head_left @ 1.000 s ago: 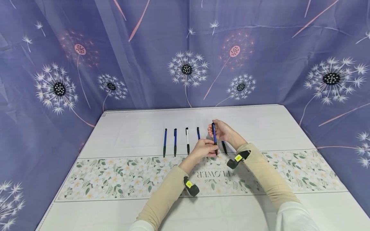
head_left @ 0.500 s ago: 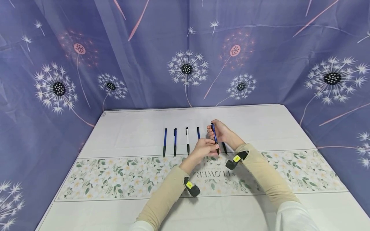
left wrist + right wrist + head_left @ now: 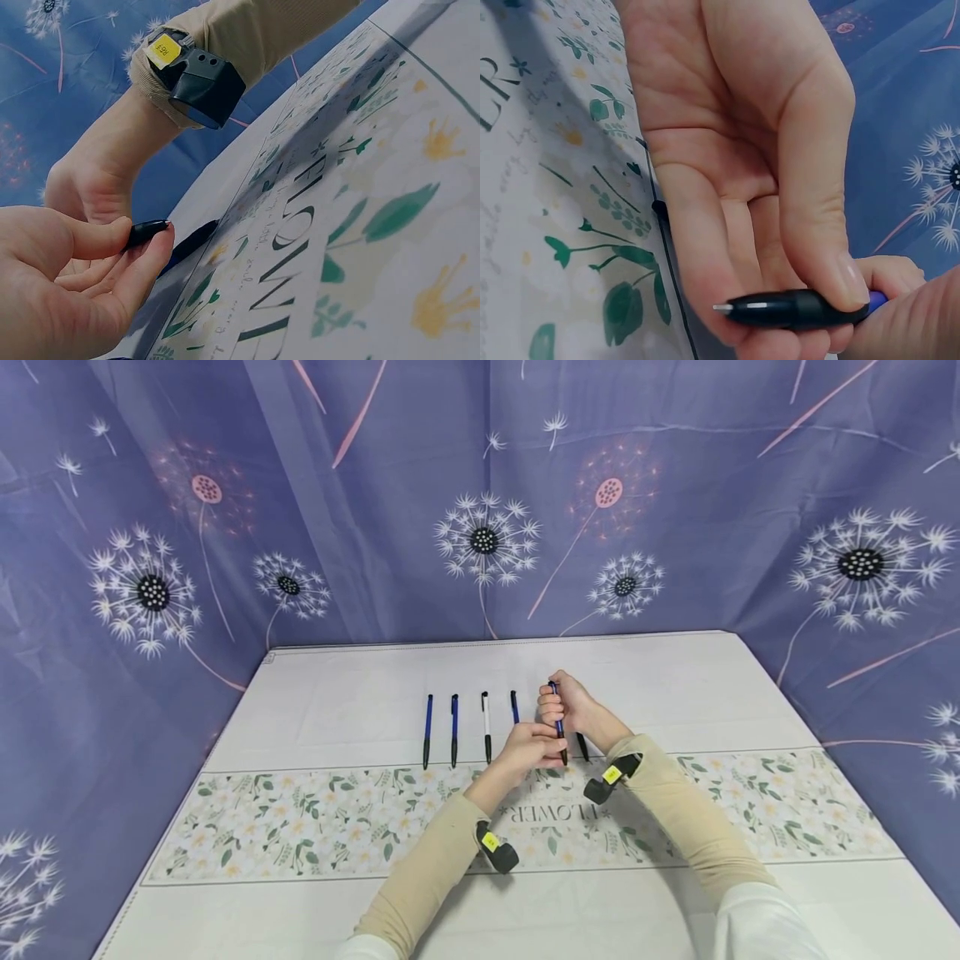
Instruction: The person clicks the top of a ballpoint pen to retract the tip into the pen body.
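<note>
A blue pen with a black grip [image 3: 563, 753] is held upright-ish between both hands above the table. My left hand [image 3: 525, 748] pinches its black lower end between thumb and fingers. The right hand [image 3: 576, 703] curls its fingers round the blue upper part, thumb at the top end. In the right wrist view, a small metal point sticks out of the pen [image 3: 784, 309], and the left hand [image 3: 742, 142] fills the middle. The left wrist view shows the same tip of the pen [image 3: 144, 234] past the left fingers. Behind the right wrist lies another pen [image 3: 582, 744], partly hidden.
To the left lie two blue pens [image 3: 428, 731] [image 3: 454, 729], a white pen [image 3: 487, 727], and a blue pen [image 3: 514, 706] partly covered by the left hand. A floral printed band [image 3: 300, 827] crosses the white tabletop [image 3: 330, 685]. A dandelion-patterned curtain [image 3: 375, 527] encloses it.
The right fingers have curled more closely round the upper pen, and its thumb sits over the top end. The pen tilted slightly. My left hand stayed nearly in place.
</note>
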